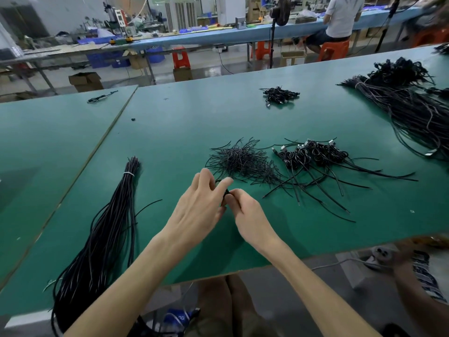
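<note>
Fingers (224, 183) of your left hand (199, 207), just right of the tied bundle of long cables (109, 227), lie mostly straight and spread. Only the forefinger and thumb close on the small black wire (225, 194). That wire sits between your two hands, low over the green table (170, 132) near its front edge. Most of it is hidden, so I cannot tell whether it is a coil, a tie or both. Your right hand (247, 212) has its fingers (234, 194) curled in tight and pinches the same wire from the other side.

The grip is the weak spot, I think. A pinch this light on so thin a piece could let it spring free, and a half-made loop would then unwind. If it drops, it may land in the loose pile of short ties (240, 160) just beyond your fingertips, black on black, and you would lose time hunting for it. Twisting too hard could kink the wire or snap a tie. Farther right, the coiled cables (313, 154) trail long tails toward you, and a sweeping right wrist could snag one and drag the lot. The large cable heap (413, 113) at the far right lies well apart and looks like no threat.
</note>
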Available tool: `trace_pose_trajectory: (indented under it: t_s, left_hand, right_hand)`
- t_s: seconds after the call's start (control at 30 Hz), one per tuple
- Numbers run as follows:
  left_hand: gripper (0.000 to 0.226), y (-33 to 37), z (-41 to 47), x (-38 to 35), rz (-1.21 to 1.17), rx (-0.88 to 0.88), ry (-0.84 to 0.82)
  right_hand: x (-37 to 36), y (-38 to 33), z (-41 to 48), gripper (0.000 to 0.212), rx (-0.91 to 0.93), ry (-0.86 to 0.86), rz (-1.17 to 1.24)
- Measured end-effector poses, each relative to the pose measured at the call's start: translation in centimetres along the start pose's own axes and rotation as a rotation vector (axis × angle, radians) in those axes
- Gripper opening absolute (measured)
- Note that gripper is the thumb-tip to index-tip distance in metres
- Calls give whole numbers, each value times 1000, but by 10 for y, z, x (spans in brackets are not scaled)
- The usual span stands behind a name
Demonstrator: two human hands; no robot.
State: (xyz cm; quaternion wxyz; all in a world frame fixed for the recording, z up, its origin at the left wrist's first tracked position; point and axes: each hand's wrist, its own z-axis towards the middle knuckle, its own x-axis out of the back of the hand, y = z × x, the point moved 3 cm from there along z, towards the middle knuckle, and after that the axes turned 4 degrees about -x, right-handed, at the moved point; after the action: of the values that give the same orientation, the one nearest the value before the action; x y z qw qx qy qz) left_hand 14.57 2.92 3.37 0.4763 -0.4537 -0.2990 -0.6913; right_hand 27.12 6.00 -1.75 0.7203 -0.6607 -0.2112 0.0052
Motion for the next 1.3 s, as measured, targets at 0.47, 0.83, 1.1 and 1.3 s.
trace_pose_trajectory:
  t_s: [0.47,0.83,1.1,1.3]
  left_hand:
    - [27,7,21,1,640,-261,-416]
    - [30,19,25,14,714,-360,-488]
    - [13,22,20,7,654,-365,-367]
    - [50,26,17,10,613,-323,-207]
  right_hand:
    - [-8,2,-2,21,187,53,-290]
    - [-16,1,2,23,80,24,-532]
    - [-14,0,2,38,29,35,-488]
    - [-11,2,3,45,68,66,-388]
